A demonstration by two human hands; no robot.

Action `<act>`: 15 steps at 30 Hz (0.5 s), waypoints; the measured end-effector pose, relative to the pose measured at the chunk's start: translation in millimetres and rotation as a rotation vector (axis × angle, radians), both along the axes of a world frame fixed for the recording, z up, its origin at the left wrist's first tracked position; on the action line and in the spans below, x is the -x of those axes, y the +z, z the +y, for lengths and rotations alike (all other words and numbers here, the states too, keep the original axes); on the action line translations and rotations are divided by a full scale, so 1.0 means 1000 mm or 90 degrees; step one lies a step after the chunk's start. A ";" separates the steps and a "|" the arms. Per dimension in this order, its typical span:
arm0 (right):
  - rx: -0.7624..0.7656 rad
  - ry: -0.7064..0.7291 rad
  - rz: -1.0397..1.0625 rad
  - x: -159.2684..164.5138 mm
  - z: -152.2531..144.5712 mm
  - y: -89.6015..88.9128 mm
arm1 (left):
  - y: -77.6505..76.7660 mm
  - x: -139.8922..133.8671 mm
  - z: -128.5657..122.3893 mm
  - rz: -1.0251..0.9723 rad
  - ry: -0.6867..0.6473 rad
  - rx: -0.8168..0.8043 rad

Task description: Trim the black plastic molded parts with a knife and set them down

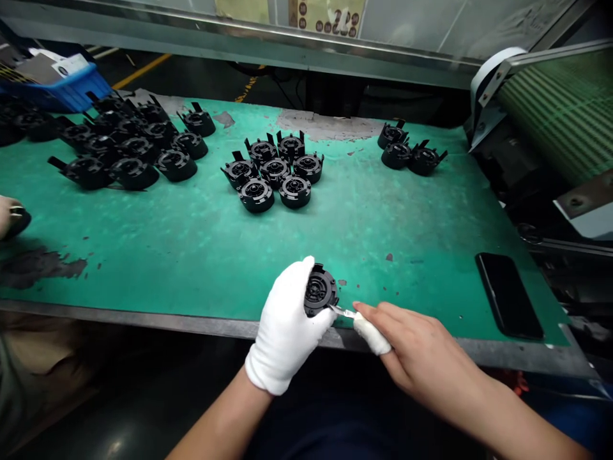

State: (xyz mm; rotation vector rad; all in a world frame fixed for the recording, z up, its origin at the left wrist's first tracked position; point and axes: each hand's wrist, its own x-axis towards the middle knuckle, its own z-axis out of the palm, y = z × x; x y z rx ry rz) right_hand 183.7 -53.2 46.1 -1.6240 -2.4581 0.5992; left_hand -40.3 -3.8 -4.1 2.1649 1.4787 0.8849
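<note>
My left hand (pixel 290 326), in a white glove, is closed around a round black plastic part (pixel 320 291) close to the table's front edge. The part's ribbed, ringed face is turned up toward me. Bare except for a white wrapping on the thumb, my right hand (pixel 407 338) pinches a small metal blade (pixel 343 312), probably a trimming knife. Its tip meets the lower right rim of the part, beside my gloved thumb. The blade's handle is hidden in my fingers.
Similar black parts stand in a middle cluster (pixel 275 171), a larger left group (pixel 134 148) and a right trio (pixel 397 153) on the green table (pixel 191 255). A phone (pixel 508 295) lies right. A blue bin (pixel 71 89), green conveyor (pixel 560 102) and another person's hand (pixel 7 217) flank the table.
</note>
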 end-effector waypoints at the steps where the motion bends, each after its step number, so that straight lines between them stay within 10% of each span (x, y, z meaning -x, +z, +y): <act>1: 0.003 -0.004 -0.008 0.000 -0.001 0.001 | 0.000 -0.001 -0.001 0.004 0.001 -0.002; 7: -0.015 -0.003 -0.119 -0.001 0.008 0.004 | 0.003 -0.002 0.001 0.015 -0.003 0.008; 11: -0.040 -0.184 -0.265 -0.029 0.037 0.001 | 0.005 -0.003 0.001 0.018 0.005 0.000; 15: -0.059 -0.161 -0.178 -0.041 0.040 0.005 | 0.005 -0.003 0.001 0.014 -0.003 -0.001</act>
